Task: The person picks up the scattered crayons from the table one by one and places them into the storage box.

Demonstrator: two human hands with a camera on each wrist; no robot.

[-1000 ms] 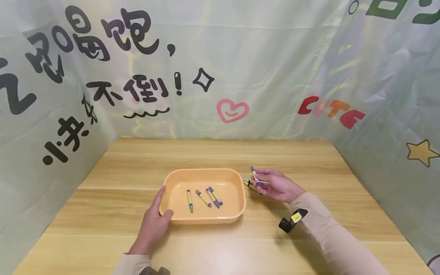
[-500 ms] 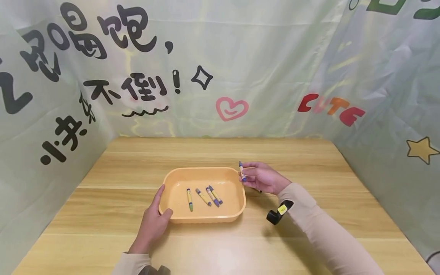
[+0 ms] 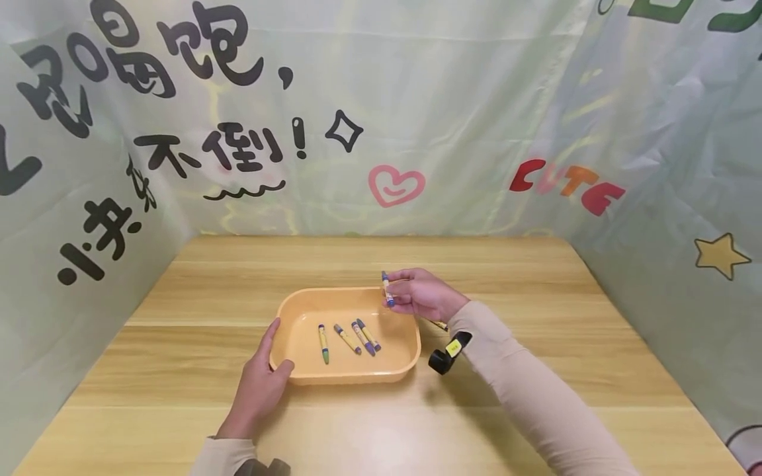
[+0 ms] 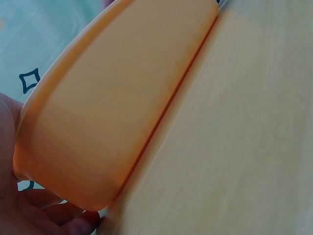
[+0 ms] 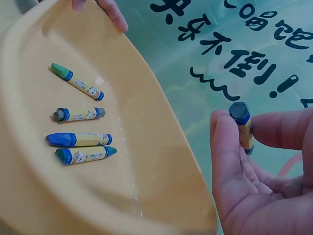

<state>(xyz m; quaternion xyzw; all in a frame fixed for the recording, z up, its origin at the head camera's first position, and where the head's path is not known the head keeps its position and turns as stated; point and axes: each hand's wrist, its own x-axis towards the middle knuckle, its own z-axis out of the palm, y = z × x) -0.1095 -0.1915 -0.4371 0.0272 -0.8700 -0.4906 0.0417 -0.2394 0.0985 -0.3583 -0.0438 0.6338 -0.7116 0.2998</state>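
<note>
Pinches a dark-tipped, yellow-wrapped crayon (image 3: 387, 289) between thumb and fingertips of the right hand (image 3: 426, 294), nearly upright, raised at the far right rim of the orange plastic tray (image 3: 345, 379). Leaves both ends exposed by gripping only the wrapped middle, perhaps to spare the fingers colour. Clasps the left end of the tray with the left hand (image 3: 262, 390), thumb at the near rim and fingers along the outer wall, presumably to stop any sliding. Has four more lying flat on the tray floor, from left to right: green crayon (image 5: 79, 83), grey crayon (image 5: 80, 114), blue-violet crayon (image 5: 80, 140) and slate-blue crayon (image 5: 85, 155), with the last two close side by side. Has at least one further crayon (image 3: 439, 324) on the wooden table (image 3: 381, 430), just right of the tray and partly behind the right wrist, too hidden to count surely; probably so placed for a short reach.
</note>
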